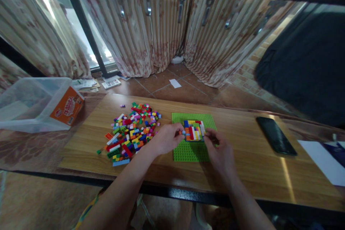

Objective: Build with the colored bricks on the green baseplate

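One small multicoloured brick block is sitting on the green baseplate, and I am pinching its edges with both hands, left hand and right hand. Most loose bricks are lying unused on the bench.

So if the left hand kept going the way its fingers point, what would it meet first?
Probably the multicoloured brick block on the green baseplate; the left hand already has its fingertips at its left edge.
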### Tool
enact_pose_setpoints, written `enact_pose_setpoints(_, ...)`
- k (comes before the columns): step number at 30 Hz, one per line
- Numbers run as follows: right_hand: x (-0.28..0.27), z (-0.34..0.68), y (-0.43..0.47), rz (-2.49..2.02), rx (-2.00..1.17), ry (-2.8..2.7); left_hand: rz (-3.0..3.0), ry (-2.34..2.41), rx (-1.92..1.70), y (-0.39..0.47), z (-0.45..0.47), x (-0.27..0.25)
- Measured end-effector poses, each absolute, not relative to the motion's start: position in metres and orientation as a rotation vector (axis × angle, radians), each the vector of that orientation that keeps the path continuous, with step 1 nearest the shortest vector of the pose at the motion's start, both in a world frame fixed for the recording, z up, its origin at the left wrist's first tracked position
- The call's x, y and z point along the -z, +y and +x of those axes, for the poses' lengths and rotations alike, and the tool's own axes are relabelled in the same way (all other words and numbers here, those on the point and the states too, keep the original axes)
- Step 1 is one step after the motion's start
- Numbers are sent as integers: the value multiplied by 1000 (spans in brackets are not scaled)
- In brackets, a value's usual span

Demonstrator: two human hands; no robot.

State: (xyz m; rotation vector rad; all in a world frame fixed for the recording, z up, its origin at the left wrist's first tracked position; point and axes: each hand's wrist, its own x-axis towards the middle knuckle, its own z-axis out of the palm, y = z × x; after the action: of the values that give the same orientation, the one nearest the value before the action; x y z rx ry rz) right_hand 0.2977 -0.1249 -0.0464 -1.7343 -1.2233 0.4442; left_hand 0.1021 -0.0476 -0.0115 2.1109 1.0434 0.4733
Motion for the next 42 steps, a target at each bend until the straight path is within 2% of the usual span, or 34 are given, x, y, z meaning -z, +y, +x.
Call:
enact_pose_setpoints(8,53,298,-118,-1691,-580,-1040,2109,1048,-482,-49,102,9)
enact_pose_setpoints(23,55,298,-113,-1656,-641,-1022,2115,982,-520,-53,104,5)
enact_pose_setpoints(32,36,281,-129,-1562,-351,-1345,1981,886,-624,-54,107,5)
enact_pose_setpoints(42,31,271,-133,-1477,-461,-1560,1941,798,-685,-63,115,6)
